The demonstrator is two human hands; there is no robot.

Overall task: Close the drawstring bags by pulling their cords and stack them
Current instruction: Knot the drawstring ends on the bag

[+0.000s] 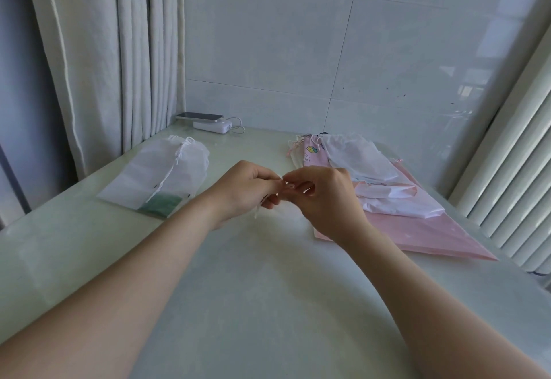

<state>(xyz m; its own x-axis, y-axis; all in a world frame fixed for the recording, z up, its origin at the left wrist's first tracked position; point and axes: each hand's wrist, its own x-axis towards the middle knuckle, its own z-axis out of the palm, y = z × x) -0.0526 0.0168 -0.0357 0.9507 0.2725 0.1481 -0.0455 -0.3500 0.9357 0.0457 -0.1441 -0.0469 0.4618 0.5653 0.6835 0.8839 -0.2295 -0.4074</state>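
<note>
My left hand (241, 191) and my right hand (325, 196) meet above the middle of the pale table (268, 289), fingertips touching. Both pinch a thin whitish cord (255, 214), and a short end of it hangs below my left hand. Whatever bag the cord belongs to is hidden by the hands or too faint to make out. A frosted white drawstring bag (161, 173), cinched at its top, lies flat to the left with a green patch at its near end. To the right lies a loose pile of bags (375, 188), white ones on top of pink ones.
A phone (199, 116) rests on a white power bank (212, 126) with a cable at the back of the table. Curtains (104, 59) hang at the left, a tiled wall stands behind, and a ribbed white radiator (512, 170) lines the right edge.
</note>
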